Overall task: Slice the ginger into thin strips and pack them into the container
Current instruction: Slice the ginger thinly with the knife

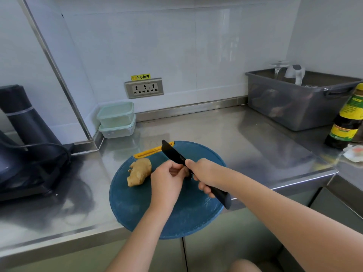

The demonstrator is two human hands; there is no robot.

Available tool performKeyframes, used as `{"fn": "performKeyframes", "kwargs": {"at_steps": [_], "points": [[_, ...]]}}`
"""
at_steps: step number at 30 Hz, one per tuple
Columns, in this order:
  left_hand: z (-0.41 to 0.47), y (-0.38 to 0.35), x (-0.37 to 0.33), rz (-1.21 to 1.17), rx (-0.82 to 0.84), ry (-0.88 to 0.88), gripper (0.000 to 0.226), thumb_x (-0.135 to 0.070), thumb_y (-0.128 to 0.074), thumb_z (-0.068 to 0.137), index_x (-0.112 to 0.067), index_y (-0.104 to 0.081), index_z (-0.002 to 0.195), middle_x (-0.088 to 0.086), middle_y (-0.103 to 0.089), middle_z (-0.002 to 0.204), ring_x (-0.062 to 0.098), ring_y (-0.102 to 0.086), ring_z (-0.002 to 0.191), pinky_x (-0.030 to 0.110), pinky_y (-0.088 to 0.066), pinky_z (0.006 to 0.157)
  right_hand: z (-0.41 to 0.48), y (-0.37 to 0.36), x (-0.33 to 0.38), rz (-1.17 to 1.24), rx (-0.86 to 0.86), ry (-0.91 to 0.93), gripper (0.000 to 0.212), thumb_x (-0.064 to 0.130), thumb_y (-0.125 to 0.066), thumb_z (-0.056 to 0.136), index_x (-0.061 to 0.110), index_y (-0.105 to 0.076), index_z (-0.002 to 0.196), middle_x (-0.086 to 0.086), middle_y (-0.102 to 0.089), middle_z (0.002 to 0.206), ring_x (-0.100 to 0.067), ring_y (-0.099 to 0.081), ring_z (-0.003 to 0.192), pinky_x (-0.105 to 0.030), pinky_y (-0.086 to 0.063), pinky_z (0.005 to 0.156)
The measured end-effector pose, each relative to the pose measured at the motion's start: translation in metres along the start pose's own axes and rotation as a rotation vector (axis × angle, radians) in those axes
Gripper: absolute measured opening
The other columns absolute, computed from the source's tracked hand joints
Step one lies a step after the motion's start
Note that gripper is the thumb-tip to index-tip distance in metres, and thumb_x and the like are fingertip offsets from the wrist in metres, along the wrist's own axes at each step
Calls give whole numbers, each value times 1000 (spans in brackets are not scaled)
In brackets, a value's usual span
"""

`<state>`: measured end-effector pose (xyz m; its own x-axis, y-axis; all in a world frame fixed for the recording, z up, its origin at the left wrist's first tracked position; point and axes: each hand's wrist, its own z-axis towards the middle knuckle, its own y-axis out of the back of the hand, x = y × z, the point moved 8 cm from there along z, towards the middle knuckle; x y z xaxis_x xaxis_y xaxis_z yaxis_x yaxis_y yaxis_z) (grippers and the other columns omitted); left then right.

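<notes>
Teal cutting board [137,209] yellow-edged at 12, tan ginger [139,172], black knife [172,153], mint-lidded containers [116,119] at 11, grey bin [290,107] at 2, dark yellow-green-labelled sauce bottle [347,118] at 3.

A yellow warning sticker [140,77] on the wall tile above the socket strip [144,88] reads 小心触电; the bottle label [351,109] is illegible.

Left hand [167,180] and right hand [205,173] are bare; both forearms unsleeved, from the round blue plastic cutting board [133,205] back.
</notes>
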<state>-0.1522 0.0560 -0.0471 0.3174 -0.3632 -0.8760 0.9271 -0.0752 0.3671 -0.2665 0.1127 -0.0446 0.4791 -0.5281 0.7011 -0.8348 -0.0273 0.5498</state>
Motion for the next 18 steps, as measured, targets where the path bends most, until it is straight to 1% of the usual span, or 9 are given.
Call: {"fn": "performKeyframes", "kwargs": {"at_steps": [4, 6, 8, 11, 15, 18], "points": [[1, 3, 2, -27, -9, 32, 6, -15, -72, 84, -18, -68, 80, -9, -70, 75, -3, -64, 71, 7, -47, 65, -2, -3, -2, -34, -6, -10, 46, 50, -24, 100, 8, -41, 91, -7, -42, 46, -19, -36, 35, -23, -37, 41], [1, 3, 3, -29, -15, 36, 6, -15, -72, 84, -18, -67, 80, -9, -70, 75, -3, -65, 72, 8, -47, 67, -9, 2, -14, -28, 5, -30, 51, 53, -25, 100, 7, -42, 85, -6, -42, 43, -18, -36, 33, -22, -36, 39], [1, 3, 2, -21, -19, 27, 6, -14, -71, 84, -16, -67, 80, -11, -70, 75, -5, -64, 71, 6, -45, 66, -17, 8, -29, 17, 28, -58, 52, 57, -28, 98, 11, -42, 77, -3, -42, 46, -16, -35, 35, -21, -34, 38], [0, 3, 1, -24, -13, 24, 4, -13, -72, 83, -14, -68, 81, -11, -70, 76, -7, -63, 72, 5, -43, 65, -23, 10, -45, 119, 89, -70, 52, 62, -32, 94, 16, -41, 72, 1, -40, 48, -13, -33, 37, -24, -31, 41], [0, 4, 2, -37, -5, 37, 4, -14, -72, 82, -14, -69, 81, -9, -70, 74, -6, -64, 70, 9, -44, 66, -25, 14, -45, 168, 77, -3, 53, 62, -32, 95, 16, -42, 72, 2, -40, 46, -13, -33, 36, -24, -30, 41], [0, 5, 1, -58, -9, 42, 5, -12, -73, 82, -14, -69, 79, -11, -69, 68, -7, -63, 66, 4, -43, 63, -29, 18, -35, 211, 48, 60, 52, 62, -32, 96, 16, -42, 73, 2, -39, 46, -13, -32, 37, -20, -30, 39]]}}
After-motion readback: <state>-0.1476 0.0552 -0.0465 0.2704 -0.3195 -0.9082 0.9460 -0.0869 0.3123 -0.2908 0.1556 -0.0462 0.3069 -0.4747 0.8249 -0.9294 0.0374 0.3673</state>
